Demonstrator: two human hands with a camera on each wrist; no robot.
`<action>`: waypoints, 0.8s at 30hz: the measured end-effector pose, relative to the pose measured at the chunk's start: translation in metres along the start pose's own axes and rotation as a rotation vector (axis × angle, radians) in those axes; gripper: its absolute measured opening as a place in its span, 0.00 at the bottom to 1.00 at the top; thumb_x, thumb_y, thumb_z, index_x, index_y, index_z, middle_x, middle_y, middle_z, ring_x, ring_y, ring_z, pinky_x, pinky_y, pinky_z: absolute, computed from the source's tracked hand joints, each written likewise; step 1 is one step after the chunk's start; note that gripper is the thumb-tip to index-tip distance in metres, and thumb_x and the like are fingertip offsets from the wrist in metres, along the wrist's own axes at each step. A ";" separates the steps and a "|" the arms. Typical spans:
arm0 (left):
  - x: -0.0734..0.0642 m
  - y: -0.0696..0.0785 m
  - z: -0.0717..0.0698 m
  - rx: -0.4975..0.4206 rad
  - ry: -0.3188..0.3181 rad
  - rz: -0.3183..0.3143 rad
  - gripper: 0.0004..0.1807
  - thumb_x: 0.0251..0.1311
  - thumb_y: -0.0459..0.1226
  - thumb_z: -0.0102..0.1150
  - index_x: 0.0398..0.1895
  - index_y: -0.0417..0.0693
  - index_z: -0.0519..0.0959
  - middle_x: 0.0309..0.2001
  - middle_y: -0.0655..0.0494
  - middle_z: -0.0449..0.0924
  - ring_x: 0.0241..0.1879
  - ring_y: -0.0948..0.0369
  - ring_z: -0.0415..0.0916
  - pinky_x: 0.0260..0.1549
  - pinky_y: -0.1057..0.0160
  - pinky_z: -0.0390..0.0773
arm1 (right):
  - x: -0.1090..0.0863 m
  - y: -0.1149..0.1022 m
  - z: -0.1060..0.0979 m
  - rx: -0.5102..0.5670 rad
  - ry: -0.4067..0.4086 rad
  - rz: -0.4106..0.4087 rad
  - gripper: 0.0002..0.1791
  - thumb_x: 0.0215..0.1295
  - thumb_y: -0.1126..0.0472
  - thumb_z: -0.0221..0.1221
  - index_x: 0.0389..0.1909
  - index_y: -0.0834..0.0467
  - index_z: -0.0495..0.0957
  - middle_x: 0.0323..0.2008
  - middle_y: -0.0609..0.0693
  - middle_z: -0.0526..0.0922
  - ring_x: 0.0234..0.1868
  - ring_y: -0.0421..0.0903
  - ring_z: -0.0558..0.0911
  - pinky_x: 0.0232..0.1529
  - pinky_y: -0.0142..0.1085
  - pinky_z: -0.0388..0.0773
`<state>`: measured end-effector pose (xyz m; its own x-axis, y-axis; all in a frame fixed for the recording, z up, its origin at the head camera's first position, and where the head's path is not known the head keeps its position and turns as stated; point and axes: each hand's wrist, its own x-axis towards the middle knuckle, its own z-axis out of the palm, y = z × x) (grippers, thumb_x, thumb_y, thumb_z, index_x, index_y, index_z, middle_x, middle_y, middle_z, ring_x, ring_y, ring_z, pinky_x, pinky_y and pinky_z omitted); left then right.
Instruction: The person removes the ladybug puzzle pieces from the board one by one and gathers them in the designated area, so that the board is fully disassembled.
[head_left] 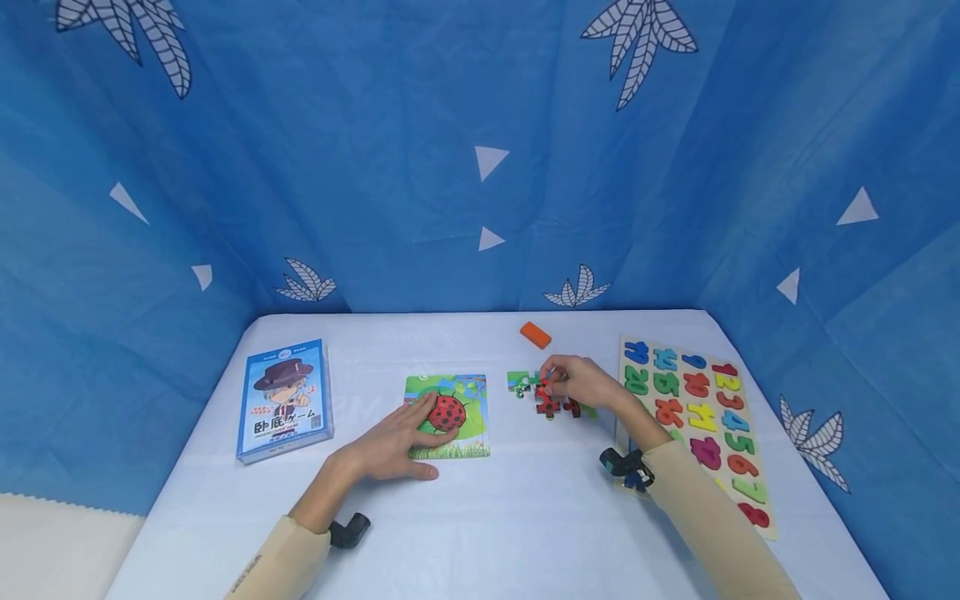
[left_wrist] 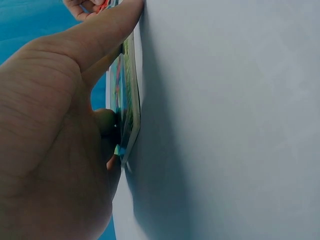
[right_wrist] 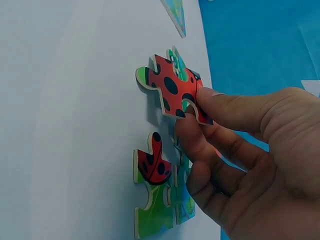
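My left hand (head_left: pixel 390 442) rests with straight fingers on a square ladybug picture board (head_left: pixel 474 442), its fingertips over the ladybug's left side. The left wrist view catches the board's edge (left_wrist: pixel 134 100) under the palm, thumb alongside. My right hand (head_left: pixel 588 385) pinches a red jigsaw piece (right_wrist: pixel 170 86) with black spots and a green tab between thumb and fingers, tilted over the table. Below it in the right wrist view lie a red-and-green piece (right_wrist: pixel 156 167) and a mostly green piece (right_wrist: pixel 154 215). Another green piece (head_left: pixel 517 381) lies left of the hand.
A blue boxed card game (head_left: pixel 285 400) stands at the left. On the right lies a number board (head_left: pixel 750 450) with colourful numerals, partly under the right forearm. An orange block (head_left: pixel 536 335) lies beyond the right hand. Blue curtains (head_left: pixel 480 167) enclose the white table (head_left: pixel 480 533).
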<state>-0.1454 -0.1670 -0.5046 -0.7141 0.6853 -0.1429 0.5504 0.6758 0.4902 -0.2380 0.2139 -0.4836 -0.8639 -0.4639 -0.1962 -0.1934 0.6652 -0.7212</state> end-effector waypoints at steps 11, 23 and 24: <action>0.000 -0.001 0.004 0.006 0.006 -0.001 0.36 0.61 0.59 0.64 0.73 0.67 0.69 0.80 0.37 0.37 0.80 0.42 0.33 0.75 0.38 0.43 | -0.003 0.003 0.002 -0.076 0.026 0.035 0.08 0.66 0.68 0.62 0.44 0.56 0.80 0.34 0.48 0.80 0.35 0.46 0.76 0.37 0.38 0.76; 0.001 -0.001 0.002 0.034 0.008 0.004 0.36 0.61 0.59 0.64 0.73 0.67 0.69 0.80 0.37 0.39 0.79 0.41 0.35 0.74 0.38 0.46 | -0.001 0.009 0.004 -0.073 0.042 0.048 0.07 0.65 0.66 0.65 0.43 0.57 0.81 0.32 0.48 0.80 0.33 0.45 0.76 0.35 0.36 0.76; 0.001 -0.001 0.001 0.035 0.010 0.006 0.36 0.61 0.59 0.64 0.73 0.67 0.69 0.80 0.36 0.39 0.79 0.41 0.36 0.74 0.37 0.47 | -0.001 0.009 0.003 -0.073 0.042 0.047 0.07 0.65 0.66 0.65 0.42 0.57 0.81 0.32 0.48 0.80 0.33 0.45 0.76 0.34 0.35 0.76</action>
<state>-0.1459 -0.1668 -0.5064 -0.7151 0.6865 -0.1319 0.5691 0.6813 0.4604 -0.2376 0.2183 -0.4924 -0.8913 -0.4073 -0.1992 -0.1846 0.7273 -0.6610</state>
